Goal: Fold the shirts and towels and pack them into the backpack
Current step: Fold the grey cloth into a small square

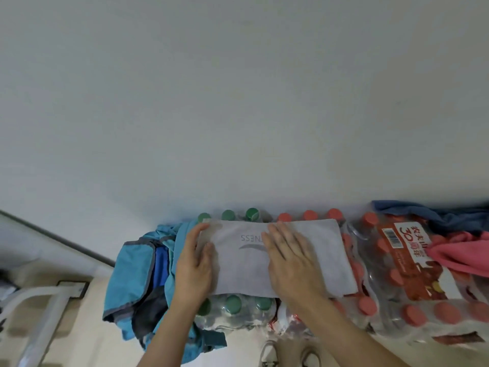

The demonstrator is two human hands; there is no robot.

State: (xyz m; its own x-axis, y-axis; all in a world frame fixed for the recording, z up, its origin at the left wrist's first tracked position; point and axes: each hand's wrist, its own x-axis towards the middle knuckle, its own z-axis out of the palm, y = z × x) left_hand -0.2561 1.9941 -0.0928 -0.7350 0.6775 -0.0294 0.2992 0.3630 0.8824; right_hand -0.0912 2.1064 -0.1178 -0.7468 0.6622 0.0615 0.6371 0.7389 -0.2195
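A grey towel (317,250) with a printed logo lies folded flat on top of shrink-wrapped bottle packs. My left hand (194,263) rests flat on its left edge, thumb over the cloth. My right hand (289,256) presses flat on the middle of the towel, fingers straight. A blue backpack (137,276) sits slumped against the packs to the left, its top gaping. At the far right a pink cloth (460,252) and a dark blue cloth (449,215) lie bunched on another pack.
Green-capped bottles (232,304) and red-capped bottles (367,305) in plastic wrap form the work surface against a white wall (238,102). A white metal frame (45,308) stands on the floor at lower left. My shoes (270,353) show at the bottom.
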